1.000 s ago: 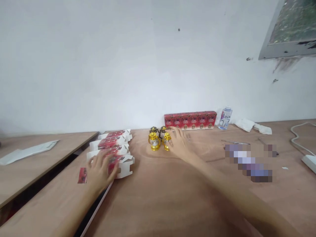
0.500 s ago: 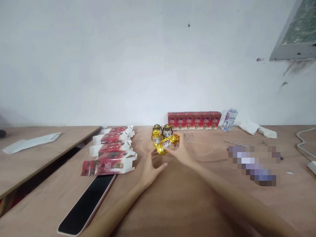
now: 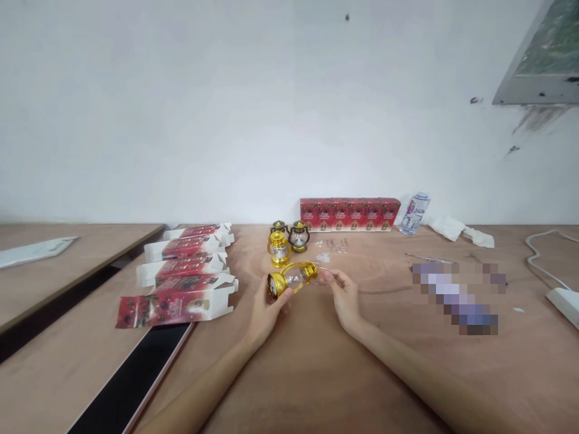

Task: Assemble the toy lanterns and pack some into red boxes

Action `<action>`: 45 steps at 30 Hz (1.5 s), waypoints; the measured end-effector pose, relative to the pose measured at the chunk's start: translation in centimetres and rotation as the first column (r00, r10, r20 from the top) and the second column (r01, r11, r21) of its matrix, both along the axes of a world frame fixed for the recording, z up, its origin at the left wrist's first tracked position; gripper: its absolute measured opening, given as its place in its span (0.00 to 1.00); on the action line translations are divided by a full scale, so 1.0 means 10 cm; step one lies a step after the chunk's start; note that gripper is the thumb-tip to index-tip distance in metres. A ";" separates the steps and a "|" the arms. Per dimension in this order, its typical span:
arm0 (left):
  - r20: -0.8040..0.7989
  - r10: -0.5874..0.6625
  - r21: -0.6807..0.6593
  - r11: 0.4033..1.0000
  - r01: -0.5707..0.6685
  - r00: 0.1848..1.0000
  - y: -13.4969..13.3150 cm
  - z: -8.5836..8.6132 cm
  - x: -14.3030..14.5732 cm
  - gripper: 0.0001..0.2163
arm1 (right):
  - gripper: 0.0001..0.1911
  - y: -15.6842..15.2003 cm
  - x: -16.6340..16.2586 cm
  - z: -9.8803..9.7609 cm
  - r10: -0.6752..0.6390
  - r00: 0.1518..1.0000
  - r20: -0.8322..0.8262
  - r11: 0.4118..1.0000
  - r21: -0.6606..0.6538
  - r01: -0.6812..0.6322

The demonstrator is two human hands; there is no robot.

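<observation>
A small gold lantern (image 3: 296,278) with a clear globe lies tilted on its side above the table. My left hand (image 3: 265,308) is closed around its base end, thumb in front. At the lantern's top, my right hand (image 3: 346,296) pinches a thin wire handle (image 3: 324,269) between thumb and fingertips. Behind them another gold lantern (image 3: 279,249) stands upright, with two dark bronze lanterns (image 3: 299,237) close by it. Small wire pieces (image 3: 337,245) and white scraps (image 3: 322,257) lie to the right of these.
Opened red boxes (image 3: 181,308) lie in a column at left, above a phone (image 3: 136,380). Closed red boxes (image 3: 348,215) line the wall beside a clear bottle (image 3: 415,213). Tissues (image 3: 447,228), tweezers (image 3: 427,258), a blurred purple item (image 3: 452,295) and a white cable (image 3: 540,259) are at right.
The gold lantern has come nearer and away from the standing ones. My left hand has closed on its base, while my right hand has shifted from its body to the wire handle.
</observation>
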State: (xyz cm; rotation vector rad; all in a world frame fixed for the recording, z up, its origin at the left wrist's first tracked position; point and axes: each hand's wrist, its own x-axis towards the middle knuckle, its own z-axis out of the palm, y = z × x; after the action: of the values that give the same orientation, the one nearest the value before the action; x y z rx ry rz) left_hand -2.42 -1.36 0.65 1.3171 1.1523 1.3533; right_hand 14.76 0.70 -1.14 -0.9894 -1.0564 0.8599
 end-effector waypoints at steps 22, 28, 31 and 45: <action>0.327 0.044 -0.175 0.984 0.015 0.944 0.05 -0.02 -0.04 0.22 | 0.20 0.05 0.12 0.07 0.316 0.799 -0.511 0.871 -0.178 -0.458; 0.283 -0.046 -0.182 0.978 0.101 0.958 0.01 0.01 -0.02 0.23 | 0.16 0.07 0.13 0.06 0.339 0.784 -0.521 0.850 -0.187 -0.492; 0.263 -0.056 -0.176 0.979 0.105 0.963 0.00 0.00 -0.01 0.24 | 0.14 0.08 0.12 0.05 0.347 0.783 -0.516 0.848 -0.183 -0.497; 0.125 0.047 -0.022 0.999 -0.045 0.991 0.01 -0.14 -0.04 0.20 | 0.16 0.02 0.08 0.07 0.389 0.765 -0.514 0.830 -0.166 -0.533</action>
State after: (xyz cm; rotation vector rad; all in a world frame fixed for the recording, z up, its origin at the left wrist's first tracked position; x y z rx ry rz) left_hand -2.82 -1.26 -0.72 1.1808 1.1122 1.4344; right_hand 15.60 0.92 -0.42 -0.7093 -0.7690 1.6311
